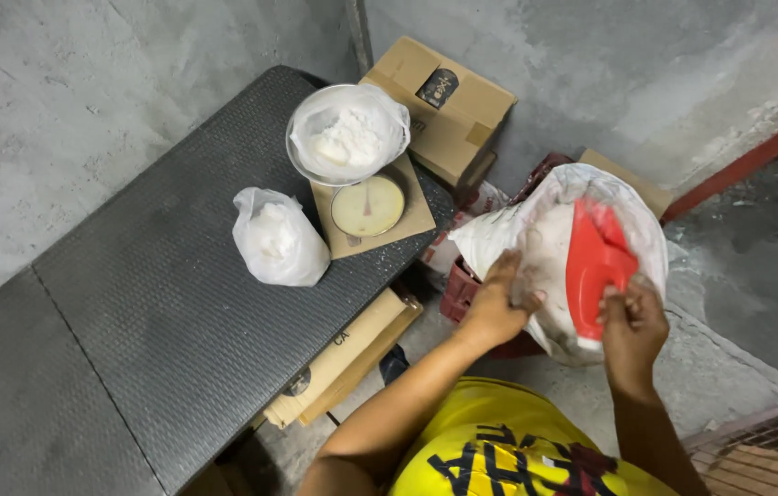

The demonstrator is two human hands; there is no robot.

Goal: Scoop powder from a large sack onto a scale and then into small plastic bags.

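Note:
My right hand grips the handle of a red plastic scoop, whose blade is down inside a large white sack of white powder. My left hand holds the sack's near rim open. On the dark table stands a dial scale with a metal bowl lined by a plastic bag holding white powder. A tied plastic bag of powder sits to the scale's left.
A cardboard box leans against the concrete wall behind the scale. Flat cardboard rests against the table's edge. A red crate sits under the sack. A red curb and a floor grate lie to the right.

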